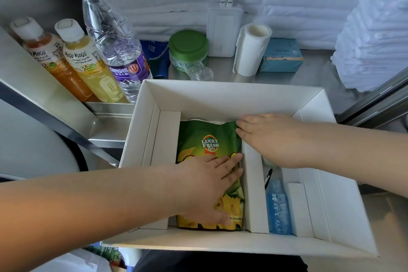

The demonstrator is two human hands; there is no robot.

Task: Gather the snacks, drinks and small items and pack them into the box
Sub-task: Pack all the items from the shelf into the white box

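A white cardboard box [223, 93] with inner dividers lies open in front of me. In its middle compartment lies a green and yellow snack bag [209, 137]. My left hand [209, 185] presses flat on the bag's lower half with straight fingers. My right hand [271, 137] reaches across the divider and touches the bag's top right corner, fingers flat. A blue bottle [278, 207] lies in the narrow right compartment. At the left stand an orange juice bottle [50, 57], a yellow juice bottle [90, 64] and a clear water bottle [114, 35].
Behind the box on the metal counter [223, 70] are a green-lidded jar [188, 49], a blue pouch [155, 57], a white device [224, 31], a paper roll [250, 48] and a blue tissue box [281, 55]. White stacked material [373, 35] fills the right.
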